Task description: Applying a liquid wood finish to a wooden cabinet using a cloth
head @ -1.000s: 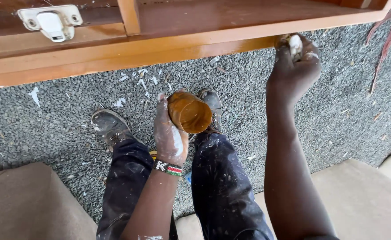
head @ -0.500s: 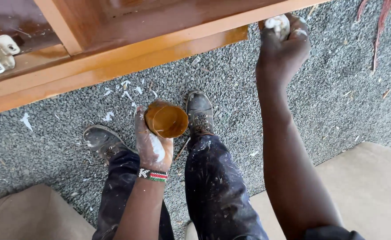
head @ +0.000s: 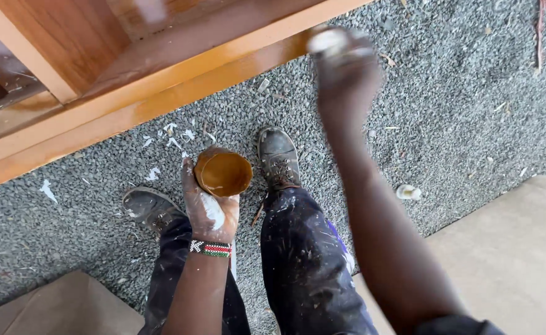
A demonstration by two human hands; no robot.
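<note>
Your left hand [head: 209,208] is curled around a small round container [head: 223,174] of amber-brown liquid, fingers wrapped on its side and the open mouth facing up toward you, held low in front of your knees, between your two shoes. The back of that hand is smeared with white (paint or filler, you cannot tell which), and a beaded wristband [head: 211,249] in red, white, green and black sits at the wrist. Your right hand [head: 345,68] is raised and stretched forward, fingers closed on a small pale wad or cloth [head: 326,41]; it is blurred, so the exact grip is unclear, but it is pressed against the lower edge of the glossy orange-brown wooden frame [head: 161,102] that runs across the top of the view. Below the container, your dark trousers [head: 304,260] are spattered with pale specks, and your worn grey shoes stand apart on the ground, the left shoe [head: 148,208] just beside the left hand, the right shoe [head: 278,155] near the container. The ground is grey gravel [head: 459,111], scattered with white flakes [head: 170,133] under the frame. A white crumpled scrap [head: 408,192] lies to the right, near a tan flat sheet [head: 521,248].
</note>
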